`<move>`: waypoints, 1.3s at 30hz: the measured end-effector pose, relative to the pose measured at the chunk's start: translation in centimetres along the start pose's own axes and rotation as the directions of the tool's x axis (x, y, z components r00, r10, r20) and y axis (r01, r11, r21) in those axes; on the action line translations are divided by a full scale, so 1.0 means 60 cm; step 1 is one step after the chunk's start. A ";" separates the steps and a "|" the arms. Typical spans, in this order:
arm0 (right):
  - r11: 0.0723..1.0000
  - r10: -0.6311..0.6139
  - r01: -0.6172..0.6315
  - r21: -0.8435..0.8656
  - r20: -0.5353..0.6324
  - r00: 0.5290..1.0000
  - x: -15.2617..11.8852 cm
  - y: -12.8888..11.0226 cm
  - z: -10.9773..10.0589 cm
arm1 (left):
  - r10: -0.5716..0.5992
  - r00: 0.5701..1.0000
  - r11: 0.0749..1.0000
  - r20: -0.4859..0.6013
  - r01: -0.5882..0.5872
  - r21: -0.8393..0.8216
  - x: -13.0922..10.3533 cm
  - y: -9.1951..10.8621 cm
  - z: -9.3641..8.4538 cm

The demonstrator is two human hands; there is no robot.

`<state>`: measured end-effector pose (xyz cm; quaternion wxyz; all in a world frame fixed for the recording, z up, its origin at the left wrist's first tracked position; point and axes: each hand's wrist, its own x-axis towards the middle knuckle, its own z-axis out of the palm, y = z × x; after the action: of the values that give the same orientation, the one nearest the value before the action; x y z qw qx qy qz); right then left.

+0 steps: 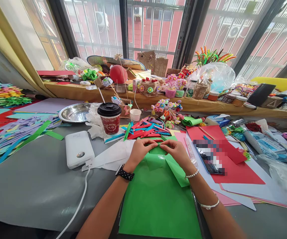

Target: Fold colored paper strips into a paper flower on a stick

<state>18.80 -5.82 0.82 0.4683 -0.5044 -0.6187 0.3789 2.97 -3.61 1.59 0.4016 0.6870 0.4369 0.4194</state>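
On my feed the small green paper piece [157, 150] was up b/w the fingertips of both hands, right over the far end of a big green sheet [159, 205] on the grey table [41, 186]. The left hand [140, 152] had thumb + index closed on one side, the right hand [178, 151] had pretty much the same pinch on the other, tips nearly meeting, basically no gap in either grip. Couldn't tell tbh if there was a crease in it, too small + fingers in the way. Imo the step in hand was a two-handed pinch/fold, and the next move called for one side held steady while the other pressed along the edge, gently bc thin paper prob buckles easily. Another green piece [179, 174] lay at an angle next to the right wrist, partly on the big sheet. Just past the hands I had a messy heap of colored strips [143, 129], w/ a lidded coffee cup [110, 122] to its left and a white power bank [78, 146] nearer me, cable plugged in. Over on the right, a phone [208, 157] lay on red paper [243, 177]. Further back, fluffy flowers [167, 107].
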 end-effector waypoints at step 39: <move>0.997 -0.007 -0.007 -0.074 -0.193 0.981 0.003 0.001 -0.015 | 0.020 0.996 0.992 0.089 -0.031 0.123 0.007 -0.018 -0.006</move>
<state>19.68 -5.61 1.02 0.5072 -0.5557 -0.5839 0.3050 2.46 -2.82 0.84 0.3715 0.7340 0.4353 0.3658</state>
